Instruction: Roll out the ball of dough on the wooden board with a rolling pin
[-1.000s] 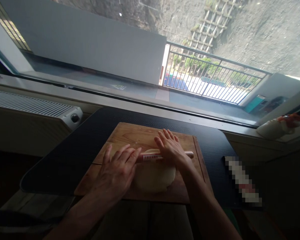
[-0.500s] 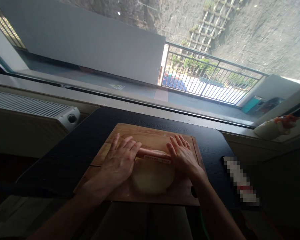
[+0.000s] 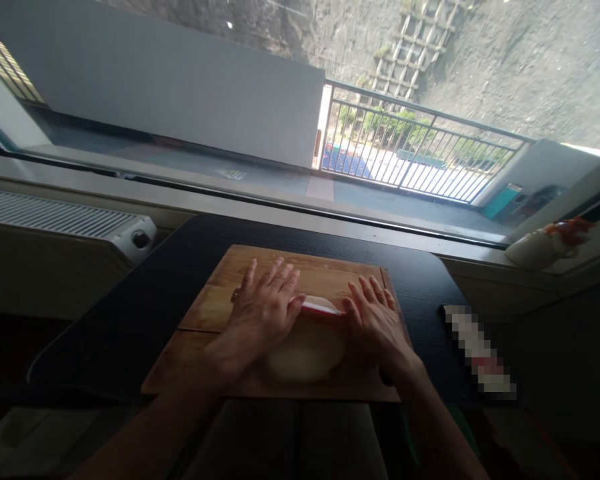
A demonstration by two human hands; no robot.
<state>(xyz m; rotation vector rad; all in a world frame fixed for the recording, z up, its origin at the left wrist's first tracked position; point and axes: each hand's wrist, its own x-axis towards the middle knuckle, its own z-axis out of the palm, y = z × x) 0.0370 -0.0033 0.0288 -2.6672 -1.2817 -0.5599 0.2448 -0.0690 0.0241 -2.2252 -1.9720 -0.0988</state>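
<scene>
A rolling pin (image 3: pixel 324 309) lies crosswise on a wooden cutting board (image 3: pixel 200 310), its bare middle showing a red and white strip. Under and around it is a flat, pale round of dough (image 3: pixel 305 357), most of it on my side of the pin. My left hand (image 3: pixel 267 307) rests palm down over the left part of the pin, fingers stretched forward and apart. Over the right part lies my right hand (image 3: pixel 377 317), also flat with fingers extended. Both palms hide the pin beneath them; a brown left tip shows beside my left hand.
The board sits on a black table (image 3: pixel 145 287) against a window sill. A radiator (image 3: pixel 135 237) stands left of the table. To the right are a blurred-out narrow object (image 3: pixel 480 353) on the table and a pale pot (image 3: pixel 537 253) on the sill.
The pin has rolled, so its printed label no longer shows and a red strip does. My left hand has shifted right along it. Some dough now shows beyond the pin.
</scene>
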